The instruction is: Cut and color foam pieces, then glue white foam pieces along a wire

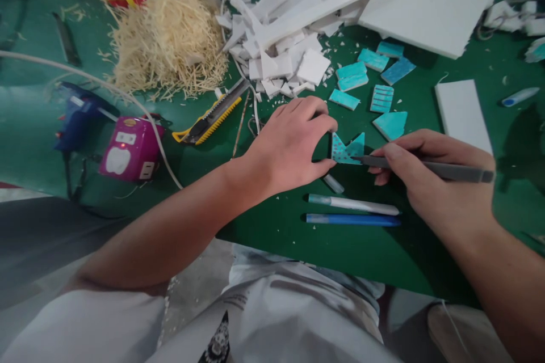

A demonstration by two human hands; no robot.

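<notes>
Between the thumb and fingers of my left hand (293, 142) is the left edge of a small turquoise foam piece (346, 152) with a V-shaped notch and dark dots. My right hand (430, 176) grips a grey pen (443, 171), its tip touching the right part of the foam piece. Just below lie a small clear pen cap (333, 184), a white marker (357, 204) and a blue marker (353, 219). Above my right hand are a pointed turquoise piece (392, 125), a striped turquoise piece (382, 98) and several other painted pieces (352, 75).
White foam scraps (293, 59) heap at the back, beside a large white foam sheet (430, 0). A yellow utility knife (213, 113), straw-like shreds (174, 34), a pink power socket (131, 147) and a blue glue gun (80, 116) with cables lie left. A white foam block (464, 113) lies right.
</notes>
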